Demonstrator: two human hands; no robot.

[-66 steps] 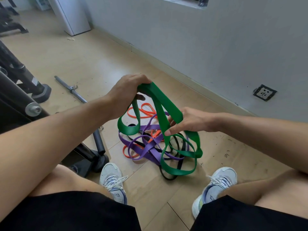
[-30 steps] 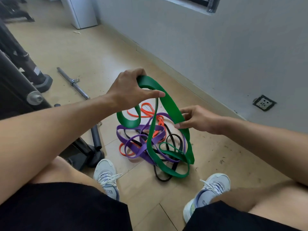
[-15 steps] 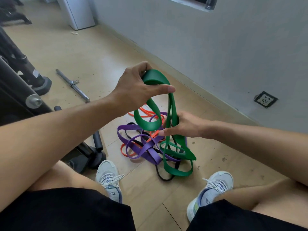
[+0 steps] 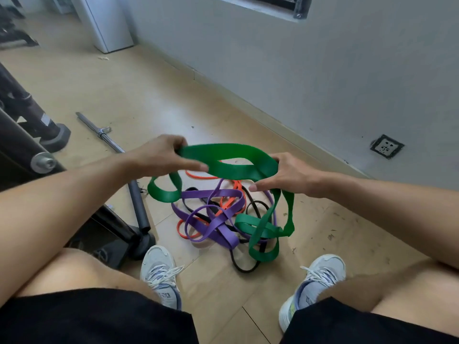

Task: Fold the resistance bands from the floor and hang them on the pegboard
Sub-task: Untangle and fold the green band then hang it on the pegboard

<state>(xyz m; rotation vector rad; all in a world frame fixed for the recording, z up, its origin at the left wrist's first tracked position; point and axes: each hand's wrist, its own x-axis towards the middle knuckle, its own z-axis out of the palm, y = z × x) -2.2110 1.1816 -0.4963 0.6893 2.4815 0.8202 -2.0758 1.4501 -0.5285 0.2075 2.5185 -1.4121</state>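
A wide green resistance band (image 4: 231, 158) is stretched level between my two hands above the floor. My left hand (image 4: 161, 155) grips its left end, fingers curled round the fold. My right hand (image 4: 285, 175) holds the right end, thumb pointing left under the band. Loose green loops hang from both hands down to the floor. Below lies a tangle of bands: a purple band (image 4: 218, 219), an orange band (image 4: 231, 202) and a thin black band (image 4: 243, 266). No pegboard is in view.
A black machine frame (image 4: 29, 150) and its foot (image 4: 139, 239) stand at the left. A steel bar (image 4: 99, 132) lies on the wooden floor. The grey wall (image 4: 323, 70) with a socket (image 4: 386, 146) runs along the right. My two shoes (image 4: 160, 271) flank the tangle.
My hands have drawn apart and the green band now spans sideways between them. My left hand has dropped lower and my right hand has risen to the same height.
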